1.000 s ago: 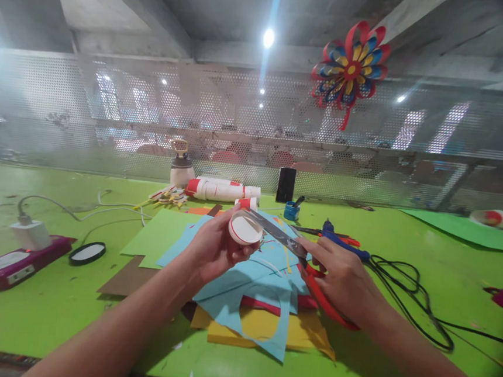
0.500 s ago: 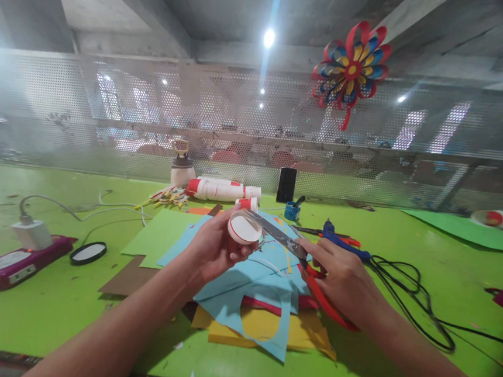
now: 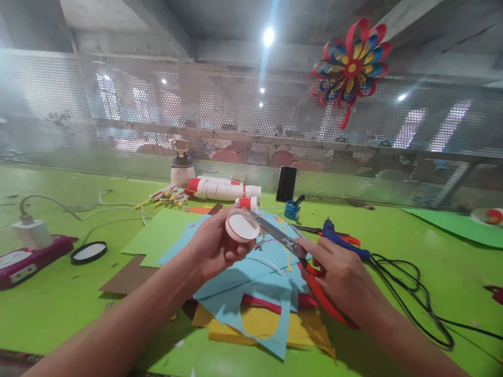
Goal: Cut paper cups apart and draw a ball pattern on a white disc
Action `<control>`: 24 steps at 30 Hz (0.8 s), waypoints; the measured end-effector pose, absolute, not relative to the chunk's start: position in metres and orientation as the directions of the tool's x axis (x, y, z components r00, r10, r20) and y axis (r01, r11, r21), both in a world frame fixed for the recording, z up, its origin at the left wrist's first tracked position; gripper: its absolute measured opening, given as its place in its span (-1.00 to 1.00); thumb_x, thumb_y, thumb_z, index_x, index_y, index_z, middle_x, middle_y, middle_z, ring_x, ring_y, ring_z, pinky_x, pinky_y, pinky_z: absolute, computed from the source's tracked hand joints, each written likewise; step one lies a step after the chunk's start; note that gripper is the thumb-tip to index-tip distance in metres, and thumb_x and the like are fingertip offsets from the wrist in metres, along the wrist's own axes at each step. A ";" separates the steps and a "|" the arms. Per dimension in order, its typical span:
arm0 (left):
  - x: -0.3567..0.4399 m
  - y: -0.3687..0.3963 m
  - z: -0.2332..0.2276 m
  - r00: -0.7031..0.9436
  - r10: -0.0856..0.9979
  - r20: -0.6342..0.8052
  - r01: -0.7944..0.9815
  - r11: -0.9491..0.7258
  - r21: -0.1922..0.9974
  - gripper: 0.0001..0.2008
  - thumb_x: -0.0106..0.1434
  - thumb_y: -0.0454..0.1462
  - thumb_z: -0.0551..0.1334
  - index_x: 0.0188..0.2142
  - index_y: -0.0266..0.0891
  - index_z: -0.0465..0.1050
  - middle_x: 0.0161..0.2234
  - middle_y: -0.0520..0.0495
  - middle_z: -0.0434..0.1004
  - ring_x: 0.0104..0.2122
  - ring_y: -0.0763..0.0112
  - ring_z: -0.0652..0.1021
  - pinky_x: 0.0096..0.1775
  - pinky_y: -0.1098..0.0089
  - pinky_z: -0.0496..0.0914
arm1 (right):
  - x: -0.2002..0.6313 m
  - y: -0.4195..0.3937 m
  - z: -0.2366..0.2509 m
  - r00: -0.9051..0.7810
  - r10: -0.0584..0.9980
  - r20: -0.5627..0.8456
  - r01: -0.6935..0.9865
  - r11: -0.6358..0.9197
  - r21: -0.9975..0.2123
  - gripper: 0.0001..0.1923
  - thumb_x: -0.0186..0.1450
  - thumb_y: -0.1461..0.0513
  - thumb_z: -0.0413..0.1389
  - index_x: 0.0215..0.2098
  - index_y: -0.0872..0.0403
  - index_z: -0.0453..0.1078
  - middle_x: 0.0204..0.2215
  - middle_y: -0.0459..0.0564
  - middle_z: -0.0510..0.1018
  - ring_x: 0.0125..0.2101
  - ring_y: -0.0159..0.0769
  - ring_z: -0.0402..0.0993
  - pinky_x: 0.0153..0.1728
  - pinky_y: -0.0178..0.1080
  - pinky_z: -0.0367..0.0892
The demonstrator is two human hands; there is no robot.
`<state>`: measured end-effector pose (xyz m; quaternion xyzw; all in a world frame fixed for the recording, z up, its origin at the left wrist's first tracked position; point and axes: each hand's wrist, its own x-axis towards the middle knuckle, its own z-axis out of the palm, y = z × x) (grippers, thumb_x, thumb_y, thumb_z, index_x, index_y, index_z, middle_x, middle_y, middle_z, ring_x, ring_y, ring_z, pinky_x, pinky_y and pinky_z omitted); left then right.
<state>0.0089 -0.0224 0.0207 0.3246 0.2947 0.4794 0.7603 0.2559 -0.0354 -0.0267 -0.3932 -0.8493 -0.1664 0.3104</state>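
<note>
My left hand point(image 3: 209, 246) grips a shallow white paper cup bottom point(image 3: 243, 226) with a red line round its rim, its round white face tilted toward me. In my right hand point(image 3: 343, 273) are scissors point(image 3: 283, 236) with red handles. Their blades point left, with the tips at the upper right edge of the cup bottom; whether they touch it I cannot tell. Below both hands lie light blue paper sheets point(image 3: 234, 289), one with a round cut-out, over yellow paper point(image 3: 260, 337). A red-and-white paper cup point(image 3: 249, 203) is just behind my left hand.
Stacked paper cups point(image 3: 222, 190), a spray bottle point(image 3: 183, 169), a dark phone-like slab point(image 3: 286, 183) and a blue pot point(image 3: 292, 210) stand behind. A blue glue gun point(image 3: 343, 243) with black cable lies right; a purple power strip point(image 3: 2, 269) lies left.
The cup bottom and my left hand have shifted very slightly left. The scissors stay almost where they were, still in my right hand.
</note>
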 end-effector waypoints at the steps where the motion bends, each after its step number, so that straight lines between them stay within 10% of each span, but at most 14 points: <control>1: 0.009 -0.022 0.021 0.369 0.919 -0.139 -0.526 0.330 0.784 -0.66 0.36 -0.15 0.06 -0.47 -0.30 0.37 -0.67 -0.09 0.41 -0.74 0.52 0.40 -0.81 0.65 0.07 | 0.256 -0.035 -0.027 -0.499 0.564 0.658 0.772 0.634 0.043 -0.63 0.29 0.34 0.06 0.04 0.26 0.44 -0.41 0.10 0.47 -0.46 -0.19 0.43 -0.42 -0.17 0.37; 24: 0.007 -0.018 0.021 0.418 0.882 -0.217 -0.440 0.406 0.801 -0.62 0.33 -0.16 0.04 -0.53 -0.32 0.38 -0.73 -0.12 0.36 -0.81 0.57 0.32 -0.82 0.68 0.00 | 0.253 -0.039 -0.024 -0.502 0.563 0.657 0.779 0.623 0.061 -0.62 0.26 0.38 0.00 0.00 0.24 0.48 -0.46 0.08 0.50 -0.51 -0.21 0.41 -0.47 -0.21 0.33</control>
